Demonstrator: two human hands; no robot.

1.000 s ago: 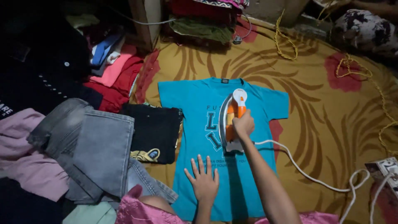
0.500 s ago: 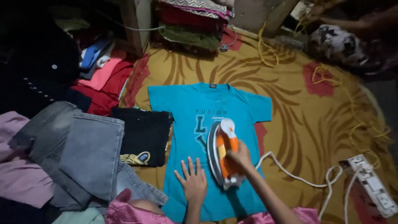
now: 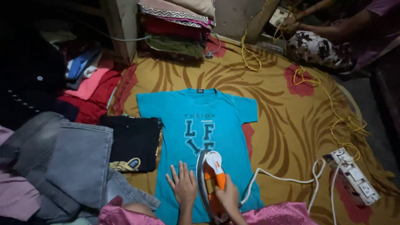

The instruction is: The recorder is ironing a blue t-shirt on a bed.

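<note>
Dim room, work done on the floor over a mustard-yellow spread (image 3: 283, 125) with red flowers. Far left: a heap of grey jeans (image 3: 62, 162) and pinkish cloth, dark garments behind. Just right of the jeans, a folded black garment (image 3: 133, 141) touching the edge of a turquoise T-shirt (image 3: 208, 112), which lies flat, front up, neck away from the person, in the middle of the spread. Left hand (image 3: 183, 187) rests palm down on the shirt's lower part, fingers spread wide, holding nothing. Just beside it, right hand (image 3: 228, 196) has its fingers closed round the handle of an orange-and-white iron (image 3: 211, 179), sole on the shirt near the hem, nose pointing up toward the print. White cord (image 3: 283, 180) runs right to a power strip (image 3: 354, 175). Top right: another person seated, yellow cord (image 3: 329, 104) trailing past. Stacked folded clothes (image 3: 177, 25) at top centre.
</note>
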